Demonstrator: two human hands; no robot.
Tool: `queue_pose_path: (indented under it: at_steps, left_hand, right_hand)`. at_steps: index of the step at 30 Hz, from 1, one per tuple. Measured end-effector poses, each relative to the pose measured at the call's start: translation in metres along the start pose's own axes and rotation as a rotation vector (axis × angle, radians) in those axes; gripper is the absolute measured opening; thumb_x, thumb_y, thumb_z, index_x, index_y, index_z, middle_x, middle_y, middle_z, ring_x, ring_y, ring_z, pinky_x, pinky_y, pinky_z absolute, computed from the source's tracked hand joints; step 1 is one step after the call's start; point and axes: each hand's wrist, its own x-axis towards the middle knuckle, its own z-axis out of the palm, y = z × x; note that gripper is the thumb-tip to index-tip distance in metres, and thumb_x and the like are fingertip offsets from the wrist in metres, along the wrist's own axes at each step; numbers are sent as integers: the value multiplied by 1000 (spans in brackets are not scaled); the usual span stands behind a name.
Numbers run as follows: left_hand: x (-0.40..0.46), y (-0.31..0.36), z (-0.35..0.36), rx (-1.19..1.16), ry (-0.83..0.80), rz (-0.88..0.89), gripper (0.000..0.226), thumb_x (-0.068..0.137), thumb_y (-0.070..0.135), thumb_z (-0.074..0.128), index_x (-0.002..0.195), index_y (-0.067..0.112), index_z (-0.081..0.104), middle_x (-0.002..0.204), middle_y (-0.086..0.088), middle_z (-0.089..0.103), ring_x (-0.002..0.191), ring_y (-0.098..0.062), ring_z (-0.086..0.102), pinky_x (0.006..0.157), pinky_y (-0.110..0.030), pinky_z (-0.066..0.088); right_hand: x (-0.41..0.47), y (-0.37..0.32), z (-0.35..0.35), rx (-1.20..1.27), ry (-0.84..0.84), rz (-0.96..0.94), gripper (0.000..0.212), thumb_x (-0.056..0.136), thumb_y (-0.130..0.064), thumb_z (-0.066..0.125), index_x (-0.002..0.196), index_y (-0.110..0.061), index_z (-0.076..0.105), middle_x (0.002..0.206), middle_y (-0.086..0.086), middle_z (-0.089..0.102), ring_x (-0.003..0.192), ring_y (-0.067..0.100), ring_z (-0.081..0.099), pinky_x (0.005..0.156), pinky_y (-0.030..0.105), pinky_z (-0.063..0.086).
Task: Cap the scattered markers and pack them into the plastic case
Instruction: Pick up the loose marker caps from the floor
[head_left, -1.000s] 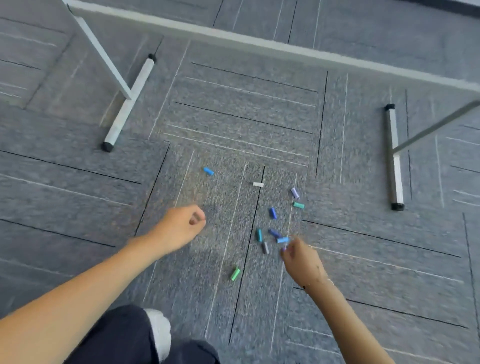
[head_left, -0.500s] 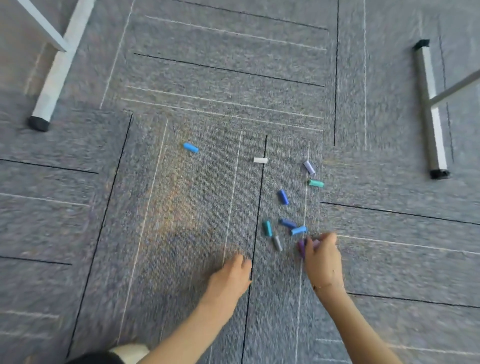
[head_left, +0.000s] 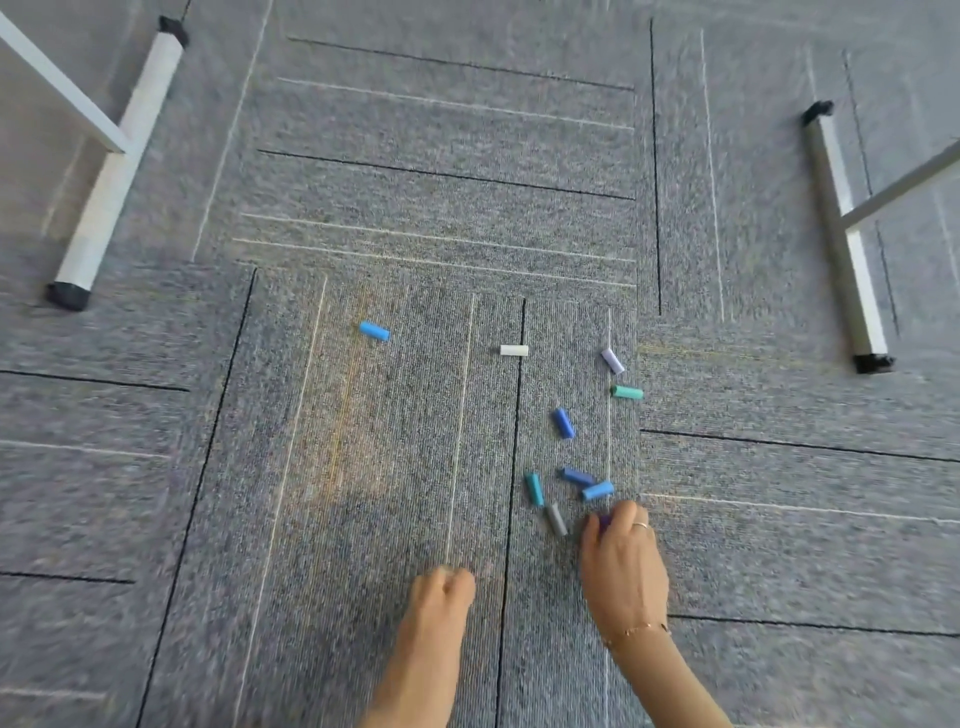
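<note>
Carpet (head_left: 363, 519) grey, thin black and white lines. Caps: light blue (head_left: 374, 331), white (head_left: 514, 351), lilac (head_left: 612, 360), teal-green (head_left: 627, 392), royal blue (head_left: 563, 423), grey (head_left: 556, 519). Table legs (head_left: 111, 171) white, black feet.

1. Even, fairly bright, diffuse light; no glare.
2. Soft shadow on the carpet (head_left: 363, 415) at lower centre, above the left hand (head_left: 441, 597).
3. Motion blur smears the lower left and the edges.
4. Wide-angle lens bends straight lines toward the corners.

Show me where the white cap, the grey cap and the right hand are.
white cap (head_left: 514, 350): head view, middle of its body.
grey cap (head_left: 556, 519): head view, middle of its body.
right hand (head_left: 623, 566): head view, back of the hand.
</note>
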Motion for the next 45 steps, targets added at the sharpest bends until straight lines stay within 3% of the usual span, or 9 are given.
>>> queue_pose_path:
  at_steps: [2, 6, 10, 12, 16, 18, 24, 37, 45]
  left_hand:
    - [0, 3, -5, -340, 92, -190, 13, 98, 15, 48, 89, 24, 53, 97, 9, 62, 81, -4, 59, 72, -19, 51]
    - [8, 13, -31, -1359, -114, -596, 16, 92, 9, 53, 103, 1, 61, 100, -12, 68, 93, -19, 64, 76, -27, 54]
    - [26, 18, -67, -1711, -250, -690, 23, 90, 1, 49, 111, -4, 57, 96, -20, 56, 85, -26, 58, 70, -35, 59]
    - [41, 22, -88, -1563, -208, -664, 20, 94, 3, 44, 110, 0, 55, 92, -16, 52, 78, -21, 55, 64, -29, 59]
    - [104, 9, -129, -383, 261, -271, 26, 96, -1, 38, 115, 11, 52, 100, -4, 53, 69, -12, 48, 59, -23, 47]
    - [137, 1, -154, -100, 466, -91, 31, 98, 6, 38, 127, 10, 45, 120, -14, 48, 62, -14, 48, 48, -20, 39]
    - [180, -23, -173, 396, 385, -67, 50, 97, 45, 38, 131, 9, 34, 134, -27, 32, 52, -18, 50, 37, -23, 35]
    - [161, -53, -157, 338, 267, -85, 30, 100, 31, 36, 105, 2, 44, 64, -2, 50, 46, -13, 42, 41, -25, 31]
    - [116, 22, -80, -98, 79, 31, 14, 97, 24, 43, 103, 15, 52, 93, 4, 49, 66, -3, 52, 54, -18, 46]
  right_hand:
    - [4, 2, -2, -32, -38, -6, 16, 96, -20, 41, 87, -8, 45, 76, 3, 50, 56, 15, 48, 44, 14, 27]
    - [4, 12, -16, 243, -105, 34, 17, 98, -13, 40, 81, -14, 38, 69, 3, 50, 50, 12, 41, 43, 19, 30]
    - [11, 19, -29, 443, -7, 146, 17, 98, -9, 36, 82, -12, 38, 75, 12, 53, 56, 23, 46, 46, 24, 29]
    - [18, 21, -28, 414, -22, 168, 11, 98, -6, 35, 93, -7, 44, 90, 12, 51, 69, 21, 49, 55, 26, 33]
    - [30, 16, -24, 325, -17, 199, 14, 96, -3, 37, 97, -9, 50, 94, 5, 50, 73, 18, 49, 61, 31, 36]
    - [32, 7, -22, 278, 3, 199, 11, 99, -13, 33, 95, -12, 43, 77, 4, 55, 59, 17, 48, 49, 29, 33]
    - [32, -24, -8, 118, -25, 132, 37, 90, -54, 41, 92, -19, 30, 76, -2, 56, 49, 14, 54, 39, 21, 32]
    - [28, -19, -5, -38, -111, -212, 49, 87, -57, 25, 100, -14, 42, 89, -4, 49, 48, 2, 42, 38, 13, 30]
    - [38, -12, -8, -181, -182, -457, 107, 73, -66, -31, 118, -8, 47, 105, 5, 56, 59, 11, 48, 50, 25, 52]
